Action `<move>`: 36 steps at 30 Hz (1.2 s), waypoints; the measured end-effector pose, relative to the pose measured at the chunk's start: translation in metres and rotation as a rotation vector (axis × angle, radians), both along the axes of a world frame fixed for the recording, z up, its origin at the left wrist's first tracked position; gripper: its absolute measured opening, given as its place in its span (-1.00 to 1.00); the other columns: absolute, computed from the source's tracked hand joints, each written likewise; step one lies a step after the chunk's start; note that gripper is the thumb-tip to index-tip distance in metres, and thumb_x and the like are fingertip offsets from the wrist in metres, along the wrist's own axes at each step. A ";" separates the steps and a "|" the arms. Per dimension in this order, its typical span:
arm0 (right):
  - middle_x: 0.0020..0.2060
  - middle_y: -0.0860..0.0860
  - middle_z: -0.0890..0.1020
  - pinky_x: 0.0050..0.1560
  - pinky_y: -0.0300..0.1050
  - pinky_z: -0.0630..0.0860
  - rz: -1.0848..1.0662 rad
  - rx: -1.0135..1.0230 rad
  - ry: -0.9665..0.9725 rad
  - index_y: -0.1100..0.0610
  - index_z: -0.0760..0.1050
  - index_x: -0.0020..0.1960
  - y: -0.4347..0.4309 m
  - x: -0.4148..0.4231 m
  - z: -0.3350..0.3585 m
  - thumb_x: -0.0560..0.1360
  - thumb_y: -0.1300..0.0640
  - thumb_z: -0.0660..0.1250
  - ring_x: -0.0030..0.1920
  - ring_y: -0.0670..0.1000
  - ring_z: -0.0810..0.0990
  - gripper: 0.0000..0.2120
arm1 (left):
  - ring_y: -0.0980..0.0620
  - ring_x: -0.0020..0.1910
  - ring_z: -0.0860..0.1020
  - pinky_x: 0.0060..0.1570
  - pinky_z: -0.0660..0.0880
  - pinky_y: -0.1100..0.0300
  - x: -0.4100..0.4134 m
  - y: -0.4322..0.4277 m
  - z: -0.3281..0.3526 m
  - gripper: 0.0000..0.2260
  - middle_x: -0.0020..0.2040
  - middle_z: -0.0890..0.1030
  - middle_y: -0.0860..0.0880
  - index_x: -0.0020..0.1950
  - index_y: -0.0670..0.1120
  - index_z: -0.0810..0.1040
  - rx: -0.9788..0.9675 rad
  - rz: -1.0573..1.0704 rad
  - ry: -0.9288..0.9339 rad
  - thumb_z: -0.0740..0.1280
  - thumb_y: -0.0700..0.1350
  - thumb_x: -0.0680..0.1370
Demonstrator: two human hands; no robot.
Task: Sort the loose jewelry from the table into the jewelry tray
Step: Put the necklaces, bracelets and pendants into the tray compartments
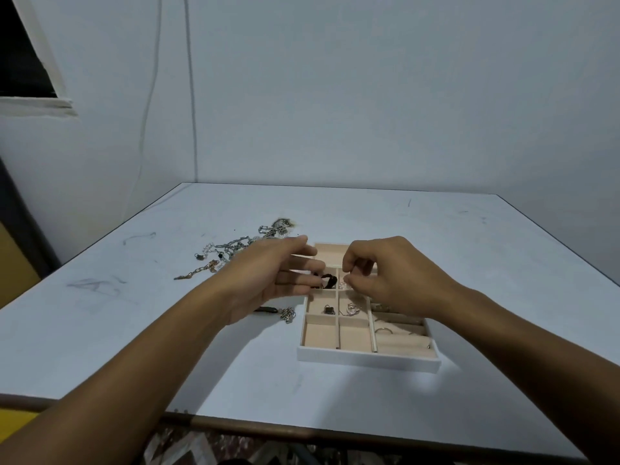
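Here the left hand [268,283] hovers straight-fingered over the jewelry tray [369,359] while the right hand [392,280] curls above it, whether pinching anything I cannot tell.

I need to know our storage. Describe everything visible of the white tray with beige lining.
The white rectangular jewelry tray lies flat on the pale table. White outer walls, beige velvet-like lining, dividers forming square cells plus a ridged ring section at right. Some cells hold small pieces; the two nearest left cells look empty. The left hand and right hand hang over its far part.
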State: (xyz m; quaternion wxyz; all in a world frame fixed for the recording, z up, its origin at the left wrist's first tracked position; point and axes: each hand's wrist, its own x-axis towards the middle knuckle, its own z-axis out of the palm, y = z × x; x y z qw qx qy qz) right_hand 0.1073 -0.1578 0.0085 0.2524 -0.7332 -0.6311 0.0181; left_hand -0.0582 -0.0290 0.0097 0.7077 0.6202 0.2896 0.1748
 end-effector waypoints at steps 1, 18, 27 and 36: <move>-0.26 -0.12 0.62 -0.11 0.01 0.56 0.009 -0.005 0.003 0.01 0.56 -0.10 0.006 -0.004 0.000 0.47 0.10 0.35 -0.18 -0.08 0.58 -0.97 | -0.14 -0.02 0.67 0.10 0.57 -0.02 -0.006 0.005 -0.001 -0.72 0.03 0.68 -0.17 0.14 -0.20 0.55 0.044 0.044 -0.003 0.24 -0.02 0.61; -0.16 -0.02 0.56 -0.15 -0.11 0.50 -0.106 -0.193 -0.056 0.02 0.49 -0.14 0.176 -0.077 -0.013 0.43 -0.03 0.39 -0.08 0.06 0.57 -0.85 | 0.18 -0.08 0.60 -0.12 0.44 0.35 -0.078 0.074 -0.032 -0.88 -0.15 0.67 0.13 -0.10 0.06 0.63 0.787 0.415 0.251 0.32 -0.12 0.52; -0.20 0.01 0.63 -0.23 -0.12 0.51 -0.168 -0.200 -0.079 0.02 0.55 -0.21 0.184 -0.083 -0.023 0.46 0.09 0.35 -0.13 0.08 0.61 -0.92 | 0.13 -0.03 0.57 0.00 0.47 0.22 -0.067 0.079 -0.038 -0.86 -0.06 0.64 0.16 0.01 0.04 0.62 0.947 0.334 0.309 0.30 -0.09 0.52; -0.24 -0.03 0.66 -0.16 -0.07 0.57 -0.096 -0.164 0.013 -0.05 0.54 -0.30 0.169 -0.066 -0.008 0.45 0.14 0.29 -0.15 0.04 0.62 -0.82 | 0.14 -0.03 0.57 -0.05 0.43 0.30 -0.051 0.087 -0.037 -0.88 -0.08 0.65 0.13 -0.04 0.04 0.63 0.667 0.462 0.150 0.29 -0.05 0.55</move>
